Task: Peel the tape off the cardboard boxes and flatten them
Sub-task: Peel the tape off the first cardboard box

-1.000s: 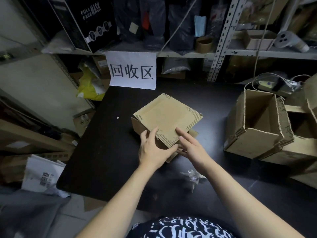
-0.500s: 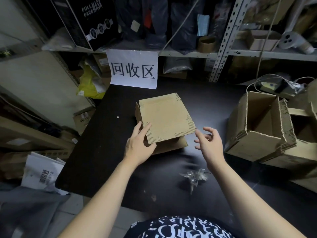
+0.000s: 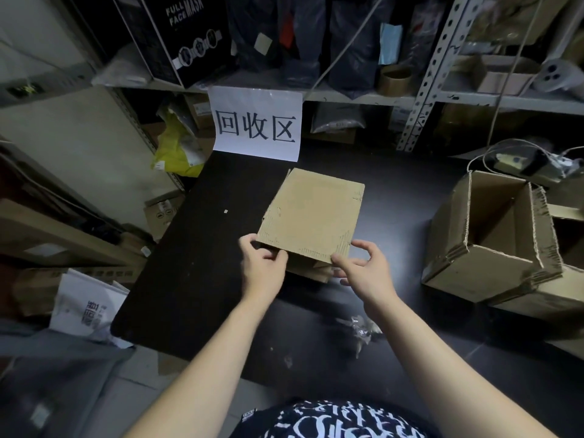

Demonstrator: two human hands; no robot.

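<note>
The left hand and right hand each pinch a near corner of the flat brown cardboard box. The box is over the middle of the black tabletop. Crumpled clear tape lies nearby.

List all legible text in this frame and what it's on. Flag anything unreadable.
"回收区": white paper sign hanging from the shelf edge.
"FULL FACE MASK": black box on the shelf.
Unreadable, too blurred or small: print on the white package at lower left, labels on the small carton beside the table, and lettering on the shirt.
</note>
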